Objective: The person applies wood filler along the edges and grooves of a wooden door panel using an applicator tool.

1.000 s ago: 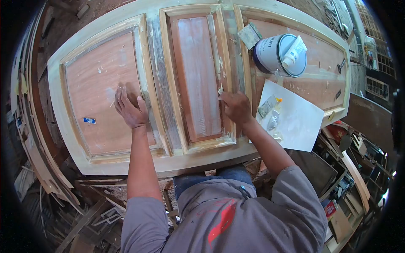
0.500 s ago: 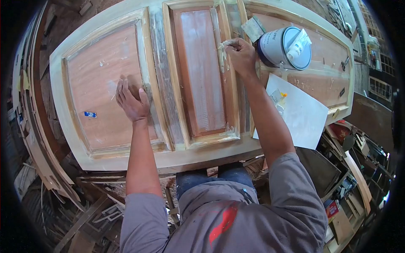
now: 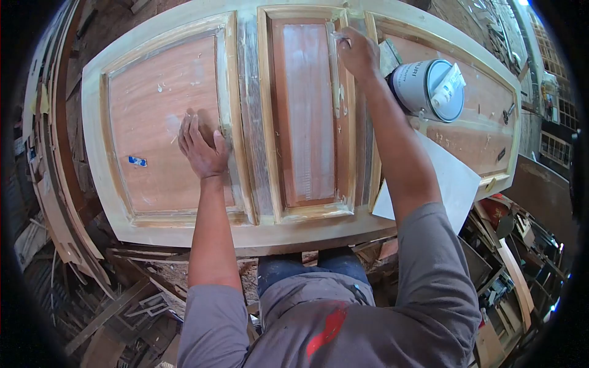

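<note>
A panelled wooden door (image 3: 307,232) lies flat in front of me, with pale filler smears along its mouldings. My left hand (image 3: 202,146) rests on the left panel, fingers spread, holding nothing. Near the top of the narrow middle panel (image 3: 307,110), my right hand (image 3: 359,50) is closed at the right-hand moulding; what its fingers pinch is too small to make out. Just right of that hand stand a greyish block (image 3: 389,57) and a large paint can (image 3: 417,86). A white tube (image 3: 449,84) lies on the can's lid.
A white sheet (image 3: 451,178) lies under my right arm. On the left panel is a small blue-and-white piece (image 3: 137,161). Scissors (image 3: 508,113) rest at the door's right end. Stacked boards (image 3: 61,159) stand at the left, and scrap wood lies around below.
My right hand has moved up along the moulding, away from the filler strip beside it. The view has shifted slightly. My left hand stays on the left panel.
</note>
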Tool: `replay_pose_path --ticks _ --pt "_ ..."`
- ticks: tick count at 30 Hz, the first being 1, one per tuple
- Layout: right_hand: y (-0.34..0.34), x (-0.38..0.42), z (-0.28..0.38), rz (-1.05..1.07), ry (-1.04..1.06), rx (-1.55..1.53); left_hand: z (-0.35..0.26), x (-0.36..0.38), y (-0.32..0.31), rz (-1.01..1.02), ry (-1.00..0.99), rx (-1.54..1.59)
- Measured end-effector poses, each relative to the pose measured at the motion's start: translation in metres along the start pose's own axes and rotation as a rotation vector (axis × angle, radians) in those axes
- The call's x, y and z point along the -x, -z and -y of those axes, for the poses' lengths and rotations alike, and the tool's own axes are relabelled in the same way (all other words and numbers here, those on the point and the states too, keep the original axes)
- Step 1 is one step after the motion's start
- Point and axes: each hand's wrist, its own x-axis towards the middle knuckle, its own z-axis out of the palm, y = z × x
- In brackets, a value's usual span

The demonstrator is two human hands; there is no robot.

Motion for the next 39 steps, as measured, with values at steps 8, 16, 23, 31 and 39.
replay_pose_path --ticks 8,16,23,31,39 --pt "-0.002 -0.051 0.011 0.077 0.125 0.098 -0.001 -0.002 0.002 0.026 -0.001 -0.004" --pt "0.012 -0.039 0.015 0.207 0.189 0.179 -0.006 -0.003 0.003 0.034 0.003 -0.029" --pt "0.046 0.048 0.032 0.424 0.12 0.24 0.0 -0.001 0.0 0.029 -0.015 -0.013" --pt "0.039 0.098 0.005 0.239 0.174 -0.047 -0.003 -0.003 0.003 0.056 -0.004 -0.01" --pt "0.014 -0.045 0.012 0.11 0.093 0.048 -0.003 -0.003 0.002 0.056 -0.009 -0.027"
